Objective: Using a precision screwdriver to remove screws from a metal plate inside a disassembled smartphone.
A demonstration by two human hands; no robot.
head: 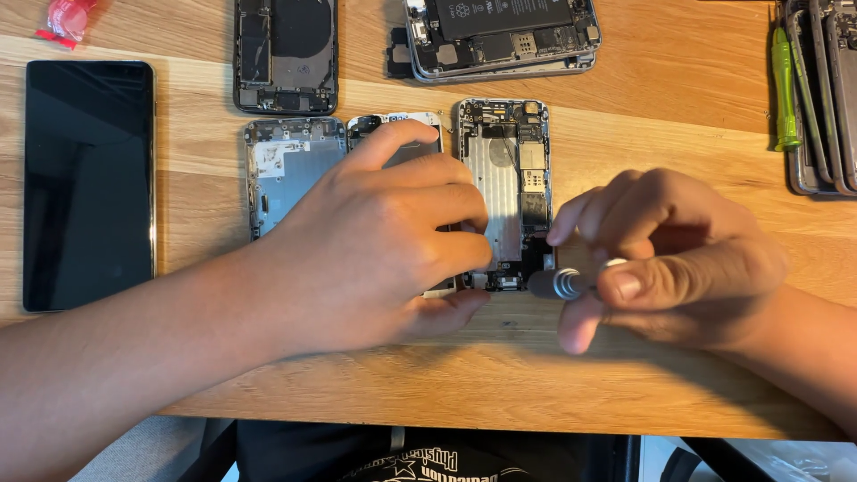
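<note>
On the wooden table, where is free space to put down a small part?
Bare wood lies along the near edge of the table, below both hands, and between the black phone and the grey housing. The far side is crowded: opened phones and stacked frames.

We extend both forearms from the near edge, bare to the wrist. Our left hand (pixel 384 241) lies palm down, index finger stretched toward the far side, the remaining fingers (pixel 464 207) curled rightward, thumb tucked beneath on the near side. Our right hand (pixel 669 259) is loosely fisted, thumb and fingers pinched together at its left, knuckles raised.
</note>
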